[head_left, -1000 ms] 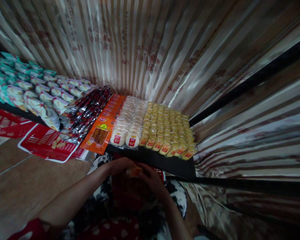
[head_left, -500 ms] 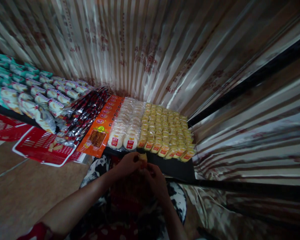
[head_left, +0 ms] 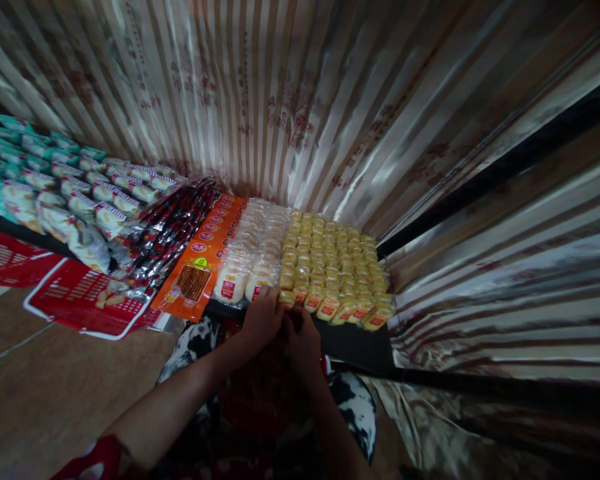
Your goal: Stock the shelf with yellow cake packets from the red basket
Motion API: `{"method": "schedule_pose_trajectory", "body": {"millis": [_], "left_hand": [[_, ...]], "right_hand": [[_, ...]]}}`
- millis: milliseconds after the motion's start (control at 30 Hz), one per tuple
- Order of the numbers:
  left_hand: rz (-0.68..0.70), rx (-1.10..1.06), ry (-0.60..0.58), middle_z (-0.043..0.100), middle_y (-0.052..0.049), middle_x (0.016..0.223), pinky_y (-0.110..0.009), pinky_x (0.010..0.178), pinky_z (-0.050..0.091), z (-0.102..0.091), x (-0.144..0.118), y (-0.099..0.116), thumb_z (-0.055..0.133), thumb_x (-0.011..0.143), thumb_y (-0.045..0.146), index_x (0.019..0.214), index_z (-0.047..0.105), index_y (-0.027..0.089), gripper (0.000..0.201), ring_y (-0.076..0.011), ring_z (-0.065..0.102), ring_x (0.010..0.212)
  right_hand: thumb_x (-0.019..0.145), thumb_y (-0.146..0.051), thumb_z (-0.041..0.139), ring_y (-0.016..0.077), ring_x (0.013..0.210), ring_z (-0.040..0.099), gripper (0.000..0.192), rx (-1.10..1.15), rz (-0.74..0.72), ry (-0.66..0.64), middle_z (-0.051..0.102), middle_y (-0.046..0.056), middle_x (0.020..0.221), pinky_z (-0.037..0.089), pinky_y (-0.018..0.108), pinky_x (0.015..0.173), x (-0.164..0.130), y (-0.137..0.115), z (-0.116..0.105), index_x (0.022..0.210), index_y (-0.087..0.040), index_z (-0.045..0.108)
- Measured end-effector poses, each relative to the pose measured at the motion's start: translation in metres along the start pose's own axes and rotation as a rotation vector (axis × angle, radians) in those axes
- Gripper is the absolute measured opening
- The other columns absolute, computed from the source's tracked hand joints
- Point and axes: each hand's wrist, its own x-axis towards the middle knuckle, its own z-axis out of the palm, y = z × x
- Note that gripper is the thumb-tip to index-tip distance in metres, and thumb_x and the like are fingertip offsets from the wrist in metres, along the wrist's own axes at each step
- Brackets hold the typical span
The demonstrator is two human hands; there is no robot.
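Observation:
My left hand point(head_left: 263, 320) is closed on a small yellow packaged cake point(head_left: 286, 298), at the front of the leftmost row of yellow packaged cakes point(head_left: 337, 260). My right hand point(head_left: 303, 339) is curled close beside it, with its fingertips at the lower edge of the same cake. The fingers partly hide this cake. Just left of it stand two rows of round white packaged cakes point(head_left: 231, 285), the nearer ends with red labels. My left fingers overlap the front of the right-hand white row.
Orange snack packs point(head_left: 195, 283), dark red-and-black packets point(head_left: 175, 230), white packets point(head_left: 113, 217) and teal packets point(head_left: 10, 150) line the black shelf point(head_left: 355, 343) leftward. Red baskets point(head_left: 80, 293) sit below. A striped curtain point(head_left: 300, 100) hangs behind; a dark bar point(head_left: 505, 163) crosses at right.
Both hands have moved up and forward from above the lap to the shelf's front edge. The yellow packaged cake has moved with them to the front of the leftmost yellow row.

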Motion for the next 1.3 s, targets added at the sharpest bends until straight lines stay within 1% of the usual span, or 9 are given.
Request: {"method": "schedule_pose_trajectory", "body": {"millis": [100, 200, 400, 500, 767, 900, 1133, 1200, 1300], "left_hand": [[-0.023, 0.038, -0.002, 0.057, -0.007, 0.099, -0.029, 0.077, 0.047, 0.000, 0.002, 0.004, 0.041, 0.085, 0.020, 0.096, 0.054, 0.016, 0.017, -0.0182, 0.056, 0.090], [-0.056, 0.064, -0.004, 0.057, -0.007, 0.101, -0.029, 0.077, 0.047, 0.001, 0.004, 0.006, 0.043, 0.086, 0.023, 0.101, 0.053, 0.018, 0.019, -0.0181, 0.057, 0.090], [-0.064, 0.025, 0.022, 0.058, -0.009, 0.106, -0.032, 0.084, 0.047, 0.010, 0.004, 0.003, 0.044, 0.087, 0.021, 0.112, 0.049, 0.014, 0.027, -0.0204, 0.055, 0.100], [-0.067, -0.015, 0.048, 0.057, -0.010, 0.110, -0.034, 0.086, 0.046, 0.014, 0.002, -0.001, 0.043, 0.087, 0.018, 0.117, 0.046, 0.013, 0.031, -0.0209, 0.054, 0.103], [-0.100, -0.033, 0.054, 0.059, -0.009, 0.105, -0.034, 0.084, 0.047, 0.017, 0.004, -0.006, 0.044, 0.087, 0.020, 0.107, 0.050, 0.015, 0.022, -0.0215, 0.056, 0.099], [-0.137, -0.075, 0.052, 0.062, -0.008, 0.101, -0.033, 0.082, 0.047, 0.018, 0.003, -0.007, 0.043, 0.087, 0.021, 0.105, 0.050, 0.015, 0.020, -0.0207, 0.058, 0.096], [-0.158, -0.083, 0.094, 0.063, -0.008, 0.099, -0.032, 0.080, 0.047, 0.021, 0.001, -0.008, 0.044, 0.087, 0.020, 0.104, 0.049, 0.016, 0.018, -0.0202, 0.060, 0.093], [-0.155, -0.102, 0.116, 0.062, -0.008, 0.101, -0.032, 0.081, 0.047, 0.023, 0.001, -0.008, 0.047, 0.087, 0.025, 0.106, 0.048, 0.016, 0.021, -0.0204, 0.060, 0.095], [-0.160, -0.105, 0.135, 0.062, -0.010, 0.108, -0.033, 0.083, 0.047, 0.026, 0.001, -0.008, 0.051, 0.085, 0.033, 0.112, 0.045, 0.015, 0.032, -0.0215, 0.060, 0.099]], "right_hand": [[0.076, -0.041, 0.053, 0.0229, 0.079, 0.059, 0.024, -0.074, 0.007, 0.082, 0.063, 0.009, 0.086, 0.047, 0.037, 0.074, 0.001, 0.001, 0.001, 0.085, -0.019, 0.055], [0.077, -0.040, 0.051, 0.0229, 0.080, 0.057, 0.021, -0.103, -0.031, 0.118, 0.061, 0.008, 0.084, 0.046, 0.037, 0.074, 0.000, 0.005, 0.002, 0.081, -0.020, 0.054], [0.083, -0.038, 0.044, 0.0220, 0.089, 0.056, 0.026, -0.090, -0.195, 0.093, 0.061, 0.010, 0.094, 0.044, 0.038, 0.082, -0.002, 0.009, 0.005, 0.093, -0.019, 0.058], [0.084, -0.036, 0.043, 0.0212, 0.092, 0.057, 0.026, -0.083, -0.203, 0.073, 0.062, 0.010, 0.097, 0.044, 0.037, 0.085, -0.002, 0.010, 0.006, 0.097, -0.018, 0.058], [0.085, -0.034, 0.041, 0.0207, 0.092, 0.057, 0.026, -0.107, -0.224, 0.032, 0.063, 0.011, 0.098, 0.044, 0.036, 0.084, 0.002, 0.010, 0.009, 0.098, -0.018, 0.057], [0.086, -0.033, 0.039, 0.0200, 0.091, 0.058, 0.026, -0.124, -0.251, 0.008, 0.063, 0.010, 0.097, 0.045, 0.035, 0.083, 0.004, 0.013, 0.008, 0.098, -0.018, 0.056], [0.088, -0.029, 0.035, 0.0188, 0.091, 0.058, 0.025, -0.146, -0.291, -0.051, 0.062, 0.009, 0.097, 0.045, 0.033, 0.082, 0.005, 0.013, 0.005, 0.099, -0.019, 0.055], [0.088, -0.028, 0.035, 0.0182, 0.090, 0.058, 0.024, -0.144, -0.288, -0.068, 0.062, 0.008, 0.097, 0.045, 0.033, 0.082, 0.005, 0.011, 0.003, 0.099, -0.020, 0.054], [0.088, -0.028, 0.035, 0.0179, 0.089, 0.058, 0.023, -0.127, -0.283, -0.078, 0.062, 0.007, 0.094, 0.046, 0.033, 0.082, 0.005, 0.010, 0.001, 0.098, -0.020, 0.054]]}}
